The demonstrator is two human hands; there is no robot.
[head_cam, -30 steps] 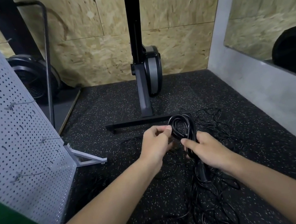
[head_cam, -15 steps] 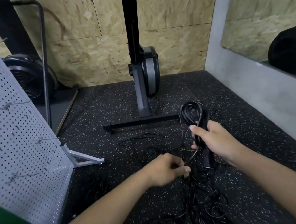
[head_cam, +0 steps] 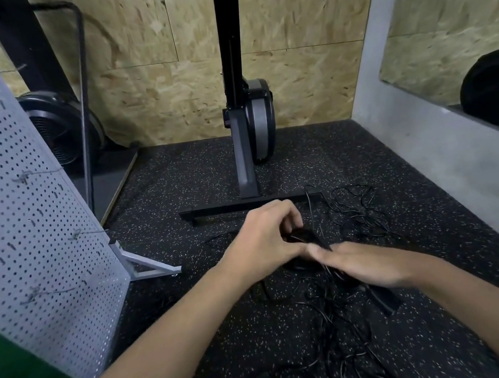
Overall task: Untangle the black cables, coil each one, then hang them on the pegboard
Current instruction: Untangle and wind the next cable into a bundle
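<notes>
Black cables [head_cam: 337, 331] sprawl tangled on the speckled floor [head_cam: 176, 183], beneath both hands and well right of the pegboard [head_cam: 20, 223]. Left hand [head_cam: 265, 241] curls its fingers round a small dark bundle [head_cam: 304, 237] of cable. Right hand [head_cam: 366, 265] is blurred; whether it grips, I cannot tell. Thin, limp and light, the cord probably snags easily, so hold the gathered loops, not a loose strand.

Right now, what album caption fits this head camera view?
A left hand grips a black cable beside the right hand, above a tangle on the floor, pegboard at left.
</notes>
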